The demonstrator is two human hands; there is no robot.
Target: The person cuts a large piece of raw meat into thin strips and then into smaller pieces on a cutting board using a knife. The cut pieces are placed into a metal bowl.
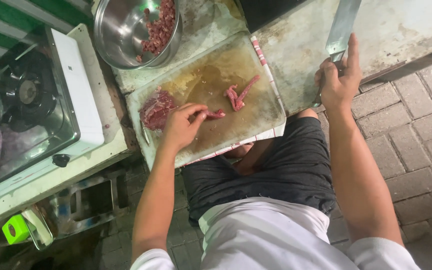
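Note:
A worn cutting board [256, 107] lies on the counter in front of me. My left hand [182, 126] rests on it, fingers pinching a small strip of red meat [215, 114]. A larger lump of raw meat [156, 108] sits just left of that hand. Two thin cut strips [239, 94] lie in the middle of the board. My right hand [338, 80] is off the board to the right, closed around the handle of a broad-bladed knife [343, 25] whose blade points away from me.
A steel bowl [121, 35] holding several meat pieces stands behind the board. A gas stove [31, 100] occupies the left side, with a green object [16, 229] below it. Paved brick floor [416, 130] lies to the right.

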